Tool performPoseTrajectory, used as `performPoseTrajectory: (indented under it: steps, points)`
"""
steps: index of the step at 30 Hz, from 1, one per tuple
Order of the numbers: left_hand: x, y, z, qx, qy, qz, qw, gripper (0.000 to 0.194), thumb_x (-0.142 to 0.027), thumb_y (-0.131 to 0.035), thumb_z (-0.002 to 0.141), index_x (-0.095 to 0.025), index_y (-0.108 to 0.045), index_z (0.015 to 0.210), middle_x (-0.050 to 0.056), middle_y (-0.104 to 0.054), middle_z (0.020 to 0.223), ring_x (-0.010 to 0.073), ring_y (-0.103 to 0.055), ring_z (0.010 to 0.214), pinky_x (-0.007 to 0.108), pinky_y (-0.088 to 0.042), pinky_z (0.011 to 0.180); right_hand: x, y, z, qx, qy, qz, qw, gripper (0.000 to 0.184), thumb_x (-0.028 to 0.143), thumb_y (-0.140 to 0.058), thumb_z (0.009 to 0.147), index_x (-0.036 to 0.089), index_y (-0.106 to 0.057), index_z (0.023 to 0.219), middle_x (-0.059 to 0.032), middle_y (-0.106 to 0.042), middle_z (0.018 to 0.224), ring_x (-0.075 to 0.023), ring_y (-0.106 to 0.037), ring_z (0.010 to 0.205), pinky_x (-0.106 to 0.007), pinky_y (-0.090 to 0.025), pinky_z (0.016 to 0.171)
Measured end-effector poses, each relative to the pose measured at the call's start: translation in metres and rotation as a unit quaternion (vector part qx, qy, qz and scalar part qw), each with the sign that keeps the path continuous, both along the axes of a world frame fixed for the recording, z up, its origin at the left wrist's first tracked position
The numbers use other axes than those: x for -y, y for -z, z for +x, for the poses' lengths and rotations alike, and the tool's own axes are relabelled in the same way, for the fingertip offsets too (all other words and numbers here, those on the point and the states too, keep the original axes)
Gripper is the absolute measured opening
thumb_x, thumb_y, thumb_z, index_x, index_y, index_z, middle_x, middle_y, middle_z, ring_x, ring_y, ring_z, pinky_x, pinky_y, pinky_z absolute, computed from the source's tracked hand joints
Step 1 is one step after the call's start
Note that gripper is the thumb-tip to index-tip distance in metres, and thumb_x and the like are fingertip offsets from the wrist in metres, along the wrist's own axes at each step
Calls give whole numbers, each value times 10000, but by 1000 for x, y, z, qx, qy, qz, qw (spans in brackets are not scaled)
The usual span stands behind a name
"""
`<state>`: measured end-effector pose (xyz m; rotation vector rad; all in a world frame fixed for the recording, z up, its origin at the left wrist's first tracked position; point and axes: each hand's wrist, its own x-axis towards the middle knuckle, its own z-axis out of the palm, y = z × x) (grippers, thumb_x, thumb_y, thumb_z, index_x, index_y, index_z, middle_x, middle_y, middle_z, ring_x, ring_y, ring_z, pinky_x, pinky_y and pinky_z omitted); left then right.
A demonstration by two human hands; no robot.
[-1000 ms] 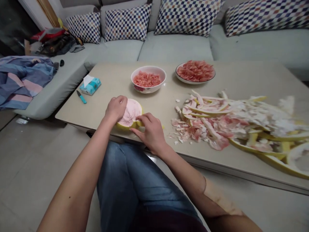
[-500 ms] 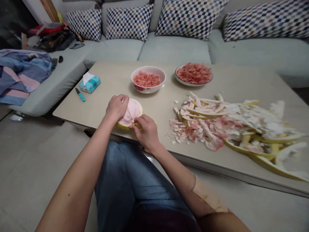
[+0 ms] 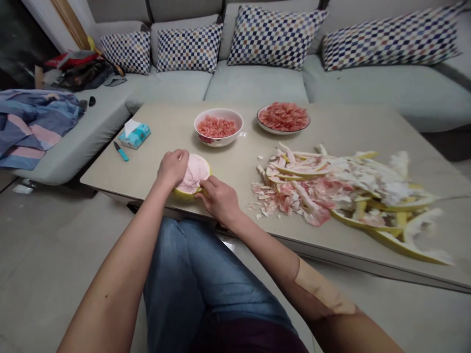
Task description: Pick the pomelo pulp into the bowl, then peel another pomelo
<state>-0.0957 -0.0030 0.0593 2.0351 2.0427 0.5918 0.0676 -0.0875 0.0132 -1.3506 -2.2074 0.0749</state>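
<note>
A partly peeled pomelo point(image 3: 196, 172) with pink-white pith and yellow rind low on its side rests at the front edge of the table. My left hand point(image 3: 172, 168) curls over its left side, fingers closed against it. At its right front, my right hand point(image 3: 218, 197) pinches the edge of the yellow rind between thumb and fingers. The fingertips of the left hand are partly hidden. Behind the pomelo stands a white bowl point(image 3: 219, 142) of pink pomelo flesh pieces point(image 3: 216, 127).
Right of the bowl is a dark-rimmed plate point(image 3: 283, 131) heaped with pomelo flesh. A long pile of peels and pith point(image 3: 353, 191) covers the table's right part. At left lie a tissue pack point(image 3: 135, 136) and a small turquoise-handled knife point(image 3: 121, 152). A sofa point(image 3: 257, 83) runs behind.
The camera view has shifted slightly, so the scene sits a little left and lower at the back. Both hands keep their places on the pomelo.
</note>
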Motion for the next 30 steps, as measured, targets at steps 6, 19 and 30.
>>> performPoseTrajectory:
  steps: [6,19,30]
  points:
    - [4,-2,2,-3,-2,3,1000,452,-402,-276,969,-222,-689,1004,122,-705,1044,279,-595,1032,368,-425,906,-4,2,3,-23,-12,-19,999,90,232,-672,862,196,-631,933,-74,-678,923,-208,-611,789,-280,-370,624]
    - [0,1,-1,11,-26,-4,1000,518,-452,-244,972,-213,-699,1032,148,-710,1075,308,-608,1061,410,-441,930,21,17,-17,-139,-61,-93,984,47,234,-660,869,194,-640,855,-46,-707,867,-178,-646,781,-257,-436,681]
    - [-6,6,-6,37,-36,-14,999,505,-449,-241,973,-233,-694,1031,124,-712,1070,298,-607,1047,392,-448,908,-4,-61,117,-44,224,142,963,358,462,-629,869,188,-692,1090,-181,-641,1101,-342,-551,1045,-476,-391,812]
